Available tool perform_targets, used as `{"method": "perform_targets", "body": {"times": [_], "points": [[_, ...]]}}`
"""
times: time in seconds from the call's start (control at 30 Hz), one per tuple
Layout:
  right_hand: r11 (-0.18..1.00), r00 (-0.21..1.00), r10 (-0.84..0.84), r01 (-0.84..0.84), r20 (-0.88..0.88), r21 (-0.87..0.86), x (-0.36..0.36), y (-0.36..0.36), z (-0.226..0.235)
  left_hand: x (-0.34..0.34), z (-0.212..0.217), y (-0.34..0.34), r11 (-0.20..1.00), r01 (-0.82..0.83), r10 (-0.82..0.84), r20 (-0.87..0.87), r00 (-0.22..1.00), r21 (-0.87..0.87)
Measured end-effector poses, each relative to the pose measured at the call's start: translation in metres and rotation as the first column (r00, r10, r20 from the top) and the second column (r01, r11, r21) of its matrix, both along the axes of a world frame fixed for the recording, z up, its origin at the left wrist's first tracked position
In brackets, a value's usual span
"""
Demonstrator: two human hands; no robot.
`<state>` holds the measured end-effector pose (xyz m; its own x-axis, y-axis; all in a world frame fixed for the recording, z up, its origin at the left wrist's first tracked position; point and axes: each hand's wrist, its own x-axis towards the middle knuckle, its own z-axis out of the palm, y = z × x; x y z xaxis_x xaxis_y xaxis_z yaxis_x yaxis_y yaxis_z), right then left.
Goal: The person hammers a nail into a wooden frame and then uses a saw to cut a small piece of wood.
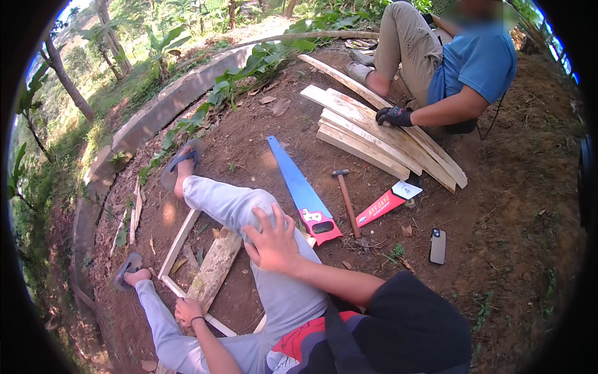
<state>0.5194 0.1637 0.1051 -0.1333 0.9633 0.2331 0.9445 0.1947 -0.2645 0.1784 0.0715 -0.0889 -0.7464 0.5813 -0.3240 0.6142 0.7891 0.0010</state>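
Note:
My left hand [189,311] is closed around a thin wooden strip [219,325], which comes out on both sides of the fingers. That strip lies close to another pale strip [179,244] and a thick rough-barked board [215,268] on the ground between my legs. My right hand [272,240] rests on my raised knee in grey trousers, fingers spread, holding nothing. Beyond that knee lie a blue-bladed hand saw [299,181] with a red and black handle, a hammer [345,199] with a wooden handle, and a second saw in a red sleeve [383,207].
A co-worker in a blue shirt [476,68] crouches at the far right, a gloved hand [393,116] on a stack of planks [367,134]. A phone [438,247] lies on the soil at right. Behind runs a curved concrete curb [140,128] with leafy plants [249,71].

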Motion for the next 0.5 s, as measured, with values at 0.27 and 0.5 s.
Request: {"method": "perform_targets", "body": {"times": [0.27,0.5], "points": [[1.0,1.0,0.001,-0.001,0.003,-0.003,0.001,-0.001,0.001,0.014,0.014,0.003,0.999,-0.041,0.041,0.038,0.998,-0.001],[1.0,1.0,-0.005,0.005,0.023,0.017,-0.002,-0.002,-0.001,0.009,0.014,0.001,0.999,0.012,-0.014,0.048,0.999,0.031]]}}
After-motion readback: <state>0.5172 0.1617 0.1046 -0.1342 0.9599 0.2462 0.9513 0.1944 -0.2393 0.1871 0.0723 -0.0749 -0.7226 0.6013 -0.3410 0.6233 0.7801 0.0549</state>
